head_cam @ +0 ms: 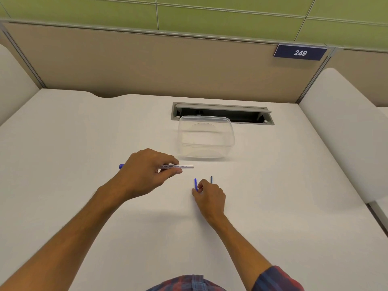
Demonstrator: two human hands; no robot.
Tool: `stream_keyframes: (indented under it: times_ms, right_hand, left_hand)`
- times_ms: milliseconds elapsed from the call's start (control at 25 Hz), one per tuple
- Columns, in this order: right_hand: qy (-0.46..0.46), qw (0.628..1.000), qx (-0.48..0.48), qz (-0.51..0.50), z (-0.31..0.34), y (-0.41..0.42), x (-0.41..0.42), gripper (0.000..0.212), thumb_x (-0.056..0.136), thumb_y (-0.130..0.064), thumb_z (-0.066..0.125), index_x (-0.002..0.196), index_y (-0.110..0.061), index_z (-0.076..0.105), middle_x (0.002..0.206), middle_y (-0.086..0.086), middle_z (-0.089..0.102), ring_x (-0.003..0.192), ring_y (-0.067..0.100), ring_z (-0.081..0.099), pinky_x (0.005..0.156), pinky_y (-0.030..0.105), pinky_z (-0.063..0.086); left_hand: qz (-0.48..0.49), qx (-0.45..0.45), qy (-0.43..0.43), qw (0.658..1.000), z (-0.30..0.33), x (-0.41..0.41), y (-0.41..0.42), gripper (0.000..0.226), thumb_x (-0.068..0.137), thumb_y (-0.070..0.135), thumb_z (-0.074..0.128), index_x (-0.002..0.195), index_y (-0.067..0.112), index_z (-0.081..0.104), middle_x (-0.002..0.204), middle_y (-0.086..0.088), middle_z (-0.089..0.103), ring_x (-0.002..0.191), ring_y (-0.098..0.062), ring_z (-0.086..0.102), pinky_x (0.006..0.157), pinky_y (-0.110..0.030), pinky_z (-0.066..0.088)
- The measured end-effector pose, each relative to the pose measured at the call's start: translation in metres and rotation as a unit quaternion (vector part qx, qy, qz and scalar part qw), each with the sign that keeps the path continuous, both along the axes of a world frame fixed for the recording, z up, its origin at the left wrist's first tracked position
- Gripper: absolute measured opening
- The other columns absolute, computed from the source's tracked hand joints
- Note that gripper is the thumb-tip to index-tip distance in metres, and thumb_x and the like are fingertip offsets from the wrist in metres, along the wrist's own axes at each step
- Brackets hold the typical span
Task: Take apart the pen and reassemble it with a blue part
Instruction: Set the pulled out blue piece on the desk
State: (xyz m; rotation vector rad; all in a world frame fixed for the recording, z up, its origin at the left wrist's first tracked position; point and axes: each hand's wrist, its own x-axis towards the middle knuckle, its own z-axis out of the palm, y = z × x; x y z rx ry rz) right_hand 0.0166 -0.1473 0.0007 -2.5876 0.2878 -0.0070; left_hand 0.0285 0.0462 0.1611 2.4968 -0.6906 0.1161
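Note:
My left hand (147,171) grips a white pen barrel (182,166) with small black print, held level above the white table (84,133); a blue end (121,166) sticks out past the hand on the left. My right hand (209,197) rests on the table and pinches the near end of a thin bright blue part (195,184), which points away from me. A second thin, darker blue part (211,179) lies just right of it, partly hidden behind my right fingers.
A clear plastic container (205,137) stands on the table behind the hands. Behind it is an open grey cable slot (222,113) in the tabletop. Beige partition walls close off the back and sides, with a sign reading 249 (300,52).

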Motion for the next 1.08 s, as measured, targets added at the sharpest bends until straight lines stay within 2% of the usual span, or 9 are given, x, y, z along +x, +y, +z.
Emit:
stream_keyframes:
  times_ms: [160,480,560,640,720,760,880,960,1080]
  right_hand:
    - [0.004,1.0,0.003,-0.001,-0.001,0.0,0.0,0.018,0.09,-0.034,0.061,0.092,-0.016,0.062,0.086,-0.002,0.072,0.077,0.023,0.064,0.068,0.031,0.046]
    - [0.014,1.0,-0.004,0.0,0.004,0.001,0.001,0.027,0.092,-0.043,0.057,0.085,-0.017,0.06,0.078,-0.003,0.067,0.074,0.022,0.064,0.066,0.031,0.045]
    - [-0.017,0.999,0.019,-0.027,0.015,0.0,-0.001,0.03,0.092,-0.048,0.055,0.092,-0.019,0.063,0.082,-0.008,0.07,0.075,0.018,0.065,0.064,0.028,0.042]
    - [-0.075,0.993,0.089,-0.036,0.031,-0.001,-0.005,0.026,0.093,-0.045,0.055,0.103,-0.024,0.063,0.087,-0.015,0.068,0.076,0.01,0.066,0.065,0.025,0.041]
    - [-0.17,0.974,0.152,0.005,0.049,-0.003,-0.012,0.028,0.09,-0.039,0.057,0.114,-0.025,0.06,0.098,-0.017,0.068,0.082,0.004,0.064,0.065,0.02,0.043]
    - [-0.219,0.964,0.148,0.042,0.056,-0.005,-0.015,0.033,0.087,-0.037,0.058,0.118,-0.024,0.06,0.106,-0.015,0.068,0.088,0.003,0.063,0.067,0.018,0.045]
    - [-0.349,0.924,0.022,0.156,0.069,-0.014,-0.015,0.036,0.087,-0.034,0.066,0.118,-0.016,0.067,0.113,-0.002,0.071,0.102,0.012,0.063,0.079,0.021,0.051]
    - [-0.397,0.893,-0.06,0.203,0.074,-0.018,-0.011,0.025,0.088,-0.029,0.069,0.109,-0.015,0.072,0.103,0.0,0.073,0.093,0.018,0.065,0.07,0.028,0.052]
    - [-0.422,0.869,-0.113,0.232,0.075,-0.028,-0.006,0.014,0.09,-0.022,0.068,0.1,-0.015,0.074,0.091,-0.002,0.073,0.082,0.021,0.062,0.058,0.03,0.043]
  left_hand:
    - [0.0,0.0,0.009,1.0,-0.001,0.001,-0.002,0.038,0.084,0.054,0.051,0.096,0.028,0.075,0.081,0.011,0.073,0.069,-0.013,0.061,0.06,-0.035,0.05]
    - [0.003,-0.003,0.009,1.0,0.001,0.003,-0.001,0.038,0.083,0.054,0.05,0.095,0.027,0.075,0.08,0.012,0.073,0.067,-0.01,0.059,0.059,-0.032,0.049]
    - [0.004,0.005,0.005,1.0,-0.001,0.004,-0.002,0.038,0.084,0.055,0.05,0.095,0.028,0.074,0.078,0.012,0.072,0.067,-0.011,0.059,0.058,-0.033,0.049]
    - [0.011,0.024,0.004,1.0,-0.004,0.006,-0.002,0.038,0.084,0.056,0.048,0.094,0.03,0.074,0.075,0.011,0.071,0.065,-0.011,0.057,0.057,-0.031,0.047]
    - [0.021,0.046,0.018,0.999,-0.007,0.008,-0.003,0.04,0.084,0.059,0.045,0.093,0.031,0.073,0.072,0.01,0.07,0.065,-0.012,0.057,0.057,-0.032,0.046]
    - [0.026,0.06,0.027,0.997,-0.01,0.01,-0.004,0.041,0.086,0.059,0.046,0.093,0.03,0.073,0.073,0.009,0.069,0.066,-0.012,0.057,0.057,-0.033,0.046]
    - [0.03,0.086,0.065,0.994,-0.014,0.01,-0.014,0.031,0.091,0.051,0.054,0.098,0.028,0.072,0.082,0.007,0.072,0.072,-0.013,0.058,0.061,-0.032,0.047]
    - [0.021,0.077,0.088,0.993,-0.014,0.008,-0.021,0.028,0.091,0.047,0.057,0.103,0.027,0.072,0.09,0.006,0.073,0.076,-0.012,0.059,0.065,-0.031,0.048]
    - [0.018,0.064,0.12,0.991,-0.011,0.005,-0.022,0.025,0.09,0.042,0.06,0.105,0.027,0.072,0.095,0.005,0.073,0.08,-0.012,0.062,0.073,-0.036,0.053]
